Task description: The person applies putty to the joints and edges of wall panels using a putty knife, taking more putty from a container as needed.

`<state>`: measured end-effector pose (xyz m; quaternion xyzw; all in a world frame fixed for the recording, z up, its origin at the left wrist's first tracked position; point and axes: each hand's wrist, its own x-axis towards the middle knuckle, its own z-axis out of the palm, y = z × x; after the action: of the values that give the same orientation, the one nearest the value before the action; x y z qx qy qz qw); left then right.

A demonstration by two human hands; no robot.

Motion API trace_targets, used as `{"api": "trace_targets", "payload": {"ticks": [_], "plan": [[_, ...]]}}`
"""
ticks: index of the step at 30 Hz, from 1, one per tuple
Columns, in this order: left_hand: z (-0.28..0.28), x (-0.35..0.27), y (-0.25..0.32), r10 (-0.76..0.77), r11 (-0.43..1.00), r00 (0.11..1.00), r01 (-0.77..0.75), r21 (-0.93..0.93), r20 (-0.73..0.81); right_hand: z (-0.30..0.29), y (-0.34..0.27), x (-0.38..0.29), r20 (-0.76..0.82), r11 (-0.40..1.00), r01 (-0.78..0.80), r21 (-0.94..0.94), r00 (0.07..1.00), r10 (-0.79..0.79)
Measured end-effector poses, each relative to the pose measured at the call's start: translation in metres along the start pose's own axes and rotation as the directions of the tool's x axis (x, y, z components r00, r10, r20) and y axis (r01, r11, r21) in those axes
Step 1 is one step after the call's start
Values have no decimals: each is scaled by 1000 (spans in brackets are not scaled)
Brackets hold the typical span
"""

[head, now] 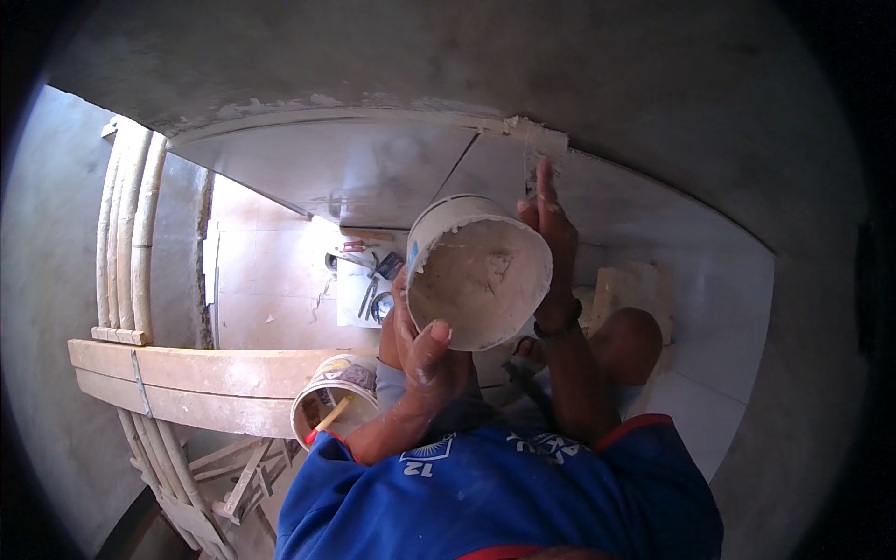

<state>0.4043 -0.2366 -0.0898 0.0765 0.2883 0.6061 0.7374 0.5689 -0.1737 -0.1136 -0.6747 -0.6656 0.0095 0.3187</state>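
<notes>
A white plastic bucket (483, 280) coated inside with pale paste is tilted towards me. My left hand (427, 350) grips its lower left side, with the thumb over the rim. To the right of the bucket, my right hand (556, 224) is raised at the wall tiles, index finger extended towards a putty knife's wide blade (546, 143). The blade is smeared with paste and lies against the tiles' top edge; its handle is hidden by the hand. A pale strip of paste (336, 115) runs along the top edge of the tiles (392, 154) to the left.
Wooden planks (210, 378) on bamboo poles (143, 238) stand at left. Another bucket (301, 413) with a yellow-handled tool (336, 413) rests there. Below lie pliers (357, 246) and other hand tools on a white board (350, 301). A wooden block (616, 287) is near my knee.
</notes>
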Motion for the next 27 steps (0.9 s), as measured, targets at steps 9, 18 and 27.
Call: {"api": "trace_targets", "payload": {"ticks": [9,18,27], "plan": [[-34,-7,-6,-70,996,994,75,-50,82,-38,-35,23,371,943,-140,-303,894,252],[-15,-10,3,16,999,996,-12,-50,84,-97,-31,21,509,976,-130,-173,837,202],[-10,-21,5,41,998,993,-35,-59,110,-127,50,80,616,826,559,-74,677,-403]]}}
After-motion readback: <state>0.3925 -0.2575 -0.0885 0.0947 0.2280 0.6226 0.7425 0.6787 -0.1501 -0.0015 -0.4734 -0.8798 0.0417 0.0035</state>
